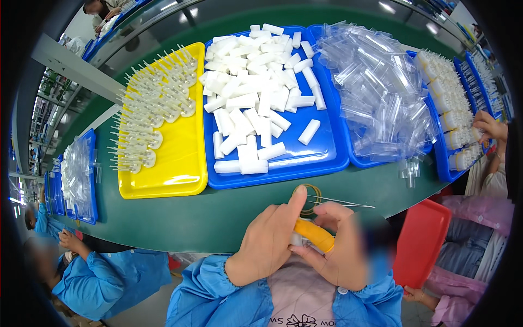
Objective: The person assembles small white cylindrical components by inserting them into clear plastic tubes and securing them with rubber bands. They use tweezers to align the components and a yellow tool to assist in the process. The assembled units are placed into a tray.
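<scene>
Close in front of my body, my left hand (267, 240) and my right hand (343, 245) meet over the table's near edge. Between them is a small white piece (296, 239), mostly covered by fingers. A curved yellow strip (315, 235) lies against it, between the thumb and upper fingers of my right hand; I cannot tell whether it is tape or a finger cover. My left index finger points up while the other fingers close toward the white piece. Just beyond my fingertips lie thin metal tweezers (348, 204) and several yellowish rubber bands (314, 192).
Along the green table (163, 223) stand a yellow tray (180, 180) of pronged white parts, a blue tray (321, 158) of white foam blocks (239, 117), and another of clear plastic sleeves (376, 92). Co-workers sit on both sides; a red tray (420, 242) is at the right.
</scene>
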`<act>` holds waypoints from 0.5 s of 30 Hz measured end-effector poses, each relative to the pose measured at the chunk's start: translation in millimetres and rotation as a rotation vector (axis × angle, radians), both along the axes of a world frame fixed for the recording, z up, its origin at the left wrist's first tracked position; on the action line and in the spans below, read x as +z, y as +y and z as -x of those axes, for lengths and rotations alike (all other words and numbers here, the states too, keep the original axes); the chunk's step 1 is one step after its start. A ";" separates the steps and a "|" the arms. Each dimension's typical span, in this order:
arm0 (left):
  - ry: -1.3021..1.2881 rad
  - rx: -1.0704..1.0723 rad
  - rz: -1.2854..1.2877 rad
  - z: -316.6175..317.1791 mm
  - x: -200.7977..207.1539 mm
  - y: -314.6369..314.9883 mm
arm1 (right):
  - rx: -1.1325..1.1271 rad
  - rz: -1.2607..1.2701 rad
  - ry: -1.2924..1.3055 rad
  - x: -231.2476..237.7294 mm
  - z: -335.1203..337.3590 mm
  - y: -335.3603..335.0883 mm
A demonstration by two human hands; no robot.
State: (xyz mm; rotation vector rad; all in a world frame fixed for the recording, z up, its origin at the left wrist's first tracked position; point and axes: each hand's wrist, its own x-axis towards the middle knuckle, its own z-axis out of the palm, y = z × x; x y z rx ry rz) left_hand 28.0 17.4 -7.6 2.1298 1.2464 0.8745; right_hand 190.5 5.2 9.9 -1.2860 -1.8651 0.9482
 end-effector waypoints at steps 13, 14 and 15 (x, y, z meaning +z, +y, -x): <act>-1.118 -0.059 0.937 16.4 2.6 3.3 | -0.206 -0.213 -0.509 -16.7 -58.2 26.8; -1.097 -0.048 0.895 17.7 -0.9 2.9 | -0.204 -0.220 -0.476 -16.0 -58.0 26.5; -1.075 -0.036 0.853 18.9 -2.3 2.7 | -0.202 -0.228 -0.443 -14.1 -57.9 26.1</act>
